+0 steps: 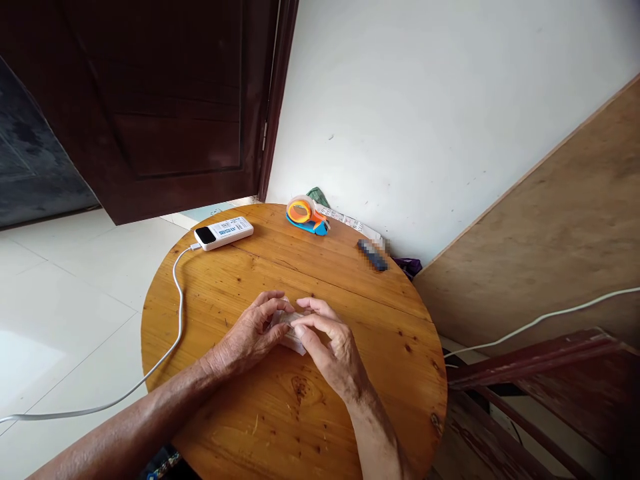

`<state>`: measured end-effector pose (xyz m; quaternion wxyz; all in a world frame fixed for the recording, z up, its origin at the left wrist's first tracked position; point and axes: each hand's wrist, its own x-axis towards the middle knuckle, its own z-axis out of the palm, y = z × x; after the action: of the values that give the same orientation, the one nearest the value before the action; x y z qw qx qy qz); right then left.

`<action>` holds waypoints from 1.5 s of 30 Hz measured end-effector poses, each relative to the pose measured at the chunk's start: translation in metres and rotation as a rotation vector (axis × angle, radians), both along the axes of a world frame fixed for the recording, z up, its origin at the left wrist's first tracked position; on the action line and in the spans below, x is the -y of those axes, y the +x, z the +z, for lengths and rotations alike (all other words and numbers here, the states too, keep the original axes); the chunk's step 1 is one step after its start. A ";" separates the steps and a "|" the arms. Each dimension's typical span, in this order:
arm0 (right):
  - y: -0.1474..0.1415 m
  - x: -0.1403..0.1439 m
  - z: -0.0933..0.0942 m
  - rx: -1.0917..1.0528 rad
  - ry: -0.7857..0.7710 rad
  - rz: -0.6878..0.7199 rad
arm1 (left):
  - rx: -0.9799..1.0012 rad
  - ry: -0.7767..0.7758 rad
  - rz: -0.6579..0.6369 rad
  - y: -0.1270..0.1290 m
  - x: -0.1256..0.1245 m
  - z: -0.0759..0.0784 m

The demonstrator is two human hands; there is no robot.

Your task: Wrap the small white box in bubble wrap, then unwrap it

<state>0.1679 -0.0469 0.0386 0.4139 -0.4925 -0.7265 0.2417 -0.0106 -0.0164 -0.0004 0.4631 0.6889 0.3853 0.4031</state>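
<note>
A small pale packet [296,343] that looks like clear plastic lies on the round wooden table, mostly covered by my fingers. My left hand [257,327] holds it from the left side, thumb near and fingers curled over the far edge. On the right, my right hand [327,337] has its thumb and index finger pinched together at the packet's upper face. The other fingers of that hand curve over its far right side. What is inside the packet is too hidden to name.
Beyond the hands stand a white device [227,233] with a white cable [181,293] plugged in, an orange and blue tape dispenser [306,215] and a blurred dark object [373,255]. The round table [390,360] borders a wall; a dark door [175,100] is behind.
</note>
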 end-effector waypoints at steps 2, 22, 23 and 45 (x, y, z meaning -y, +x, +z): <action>0.002 -0.001 0.001 -0.060 -0.022 -0.021 | -0.019 0.025 0.001 0.000 0.000 0.001; 0.002 -0.010 -0.013 -0.189 -0.219 -0.039 | -0.118 0.135 0.015 -0.003 -0.001 0.000; 0.000 -0.010 -0.014 -0.208 -0.213 -0.038 | -0.132 0.159 0.014 -0.003 -0.002 0.000; -0.004 -0.010 -0.026 -0.360 -0.301 0.067 | -0.105 0.297 0.040 -0.006 -0.005 -0.008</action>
<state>0.1636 -0.0364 0.0130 0.4507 -0.4731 -0.6126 0.4447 -0.0163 -0.0116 -0.0083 0.3271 0.7622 0.3585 0.4284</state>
